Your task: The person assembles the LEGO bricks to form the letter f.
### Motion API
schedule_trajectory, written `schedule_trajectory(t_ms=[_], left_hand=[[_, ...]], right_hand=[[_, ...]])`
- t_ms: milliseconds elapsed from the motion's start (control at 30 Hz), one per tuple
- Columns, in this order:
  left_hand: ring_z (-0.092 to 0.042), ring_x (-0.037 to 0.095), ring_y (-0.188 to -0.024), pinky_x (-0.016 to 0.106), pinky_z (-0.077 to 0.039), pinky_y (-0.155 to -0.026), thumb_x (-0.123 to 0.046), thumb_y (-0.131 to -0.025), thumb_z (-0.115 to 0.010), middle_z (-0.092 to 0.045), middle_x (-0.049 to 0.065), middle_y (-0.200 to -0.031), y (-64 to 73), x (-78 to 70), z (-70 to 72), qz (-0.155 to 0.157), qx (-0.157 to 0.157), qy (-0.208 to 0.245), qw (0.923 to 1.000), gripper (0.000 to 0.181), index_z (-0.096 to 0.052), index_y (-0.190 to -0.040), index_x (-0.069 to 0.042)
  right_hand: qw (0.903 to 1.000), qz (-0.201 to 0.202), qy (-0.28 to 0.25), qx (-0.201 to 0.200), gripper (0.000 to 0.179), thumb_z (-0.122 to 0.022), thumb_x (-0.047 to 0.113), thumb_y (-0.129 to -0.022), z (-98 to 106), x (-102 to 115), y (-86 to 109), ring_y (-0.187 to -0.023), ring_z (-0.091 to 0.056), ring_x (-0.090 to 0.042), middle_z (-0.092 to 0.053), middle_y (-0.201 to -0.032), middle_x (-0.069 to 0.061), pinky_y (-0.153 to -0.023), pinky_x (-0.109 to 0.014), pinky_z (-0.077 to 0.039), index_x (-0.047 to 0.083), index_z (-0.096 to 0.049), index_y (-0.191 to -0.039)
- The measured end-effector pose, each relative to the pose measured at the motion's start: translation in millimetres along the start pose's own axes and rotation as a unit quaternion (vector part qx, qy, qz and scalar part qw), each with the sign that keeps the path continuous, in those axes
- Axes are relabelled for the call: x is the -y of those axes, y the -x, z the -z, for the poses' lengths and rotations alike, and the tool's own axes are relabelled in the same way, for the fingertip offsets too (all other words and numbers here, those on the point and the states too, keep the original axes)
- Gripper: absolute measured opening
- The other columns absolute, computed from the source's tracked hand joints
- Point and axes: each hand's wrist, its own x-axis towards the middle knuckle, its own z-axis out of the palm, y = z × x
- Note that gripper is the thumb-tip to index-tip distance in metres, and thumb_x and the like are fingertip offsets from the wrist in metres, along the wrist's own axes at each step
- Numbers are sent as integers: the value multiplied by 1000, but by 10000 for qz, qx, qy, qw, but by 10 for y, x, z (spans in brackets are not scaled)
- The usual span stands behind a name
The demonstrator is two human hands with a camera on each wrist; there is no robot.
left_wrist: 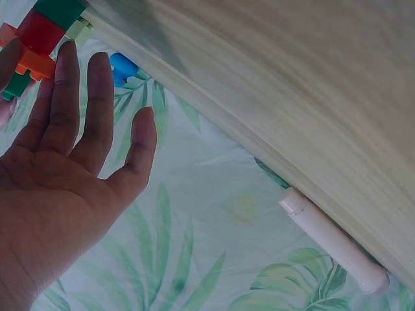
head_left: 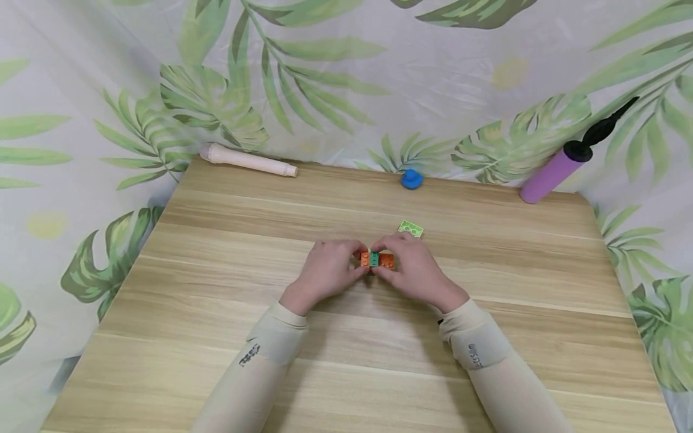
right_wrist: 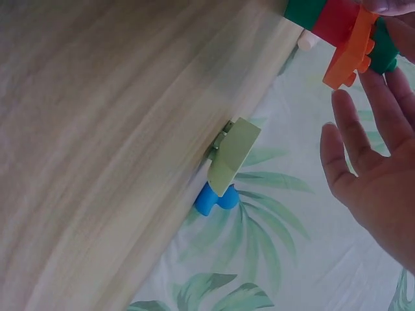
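A small stack of toy building blocks stands on the table, between both hands. Its lowest block is green [right_wrist: 305, 16], with a red block [right_wrist: 334, 21] above it. Across the red one lies a long orange block [right_wrist: 350, 55], studs showing at both ends. A second green block [head_left: 374, 258] sits on top, at the orange block's middle. My left hand [head_left: 330, 267] pinches the left end of the orange block between thumb and fingers. My right hand [head_left: 414, 267] pinches the upper green block. The other fingers of both hands are spread loosely.
A light green block [head_left: 411, 228] lies just beyond the right hand. Along the table's back edge are a pale pink microphone-shaped toy [head_left: 249, 160], a blue toy duck [head_left: 411, 179] and a purple cylinder with a black top [head_left: 554, 171]. A leaf-print cloth [head_left: 335, 108] hangs behind.
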Motion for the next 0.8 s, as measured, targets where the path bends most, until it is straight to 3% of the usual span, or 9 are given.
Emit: schedule_trajectory(t_ms=[567, 800], left_hand=[[-74, 22, -98, 52, -50, -95, -32, -94, -82, -80, -2, -105, -9, -9, -12, -19, -19, -138, 9999, 28, -78, -116, -15], [-75, 22, -97, 51, -51, -95, -31, -94, -82, -81, -2, -105, -11, -2, -18, -86, -32, -143, 9999, 28, -78, -117, -15]], right_hand=[[9991, 31, 423, 100, 28, -86, 23, -92, 26, 31, -23, -118, -65, -27, -78, -121, -2, -101, -50, -53, 15, -74, -116], [9993, 45, 372, 96, 28, -85, 22, -92, 14, 4, -28, -117, -66, -27, -77, -120, -3, -100, -49, -54, 13, -74, -116]])
